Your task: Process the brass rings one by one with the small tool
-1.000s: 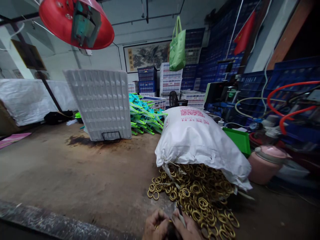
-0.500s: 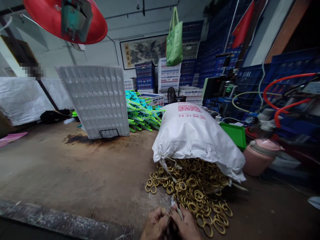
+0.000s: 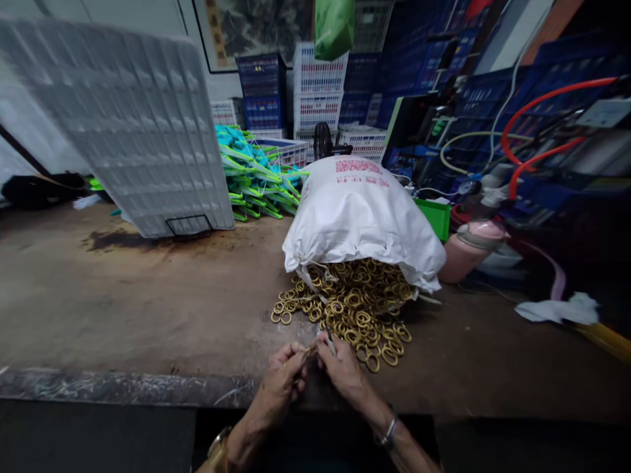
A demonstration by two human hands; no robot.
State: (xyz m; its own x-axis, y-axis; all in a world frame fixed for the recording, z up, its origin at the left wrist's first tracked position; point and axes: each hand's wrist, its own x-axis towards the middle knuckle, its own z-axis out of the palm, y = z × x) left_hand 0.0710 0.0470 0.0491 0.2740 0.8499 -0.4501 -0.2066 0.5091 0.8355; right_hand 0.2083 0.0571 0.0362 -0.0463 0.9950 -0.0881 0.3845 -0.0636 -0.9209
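A pile of brass rings (image 3: 350, 305) spills from the open mouth of a white sack (image 3: 357, 217) lying on the worn brown workbench (image 3: 148, 309). Just in front of the pile my two hands meet near the bench's front edge. My left hand (image 3: 286, 378) is closed in a pinch on a brass ring (image 3: 309, 351) held between both hands. My right hand (image 3: 340, 368) is closed round a thin metal tool (image 3: 329, 340) whose tip points up toward the pile.
A white gridded plastic tray (image 3: 133, 131) leans upright at the back left. Behind it lies a stack of green and blue plastic pieces (image 3: 251, 174). A pink pot (image 3: 470, 249), a green bin (image 3: 436, 217), red hoses (image 3: 547, 125) and stacked crates (image 3: 315, 85) crowd the right and back.
The view has tilted downward, so my hands and forearms now show fully at the bench edge. The hands stay together on the ring and tool in front of the pile.
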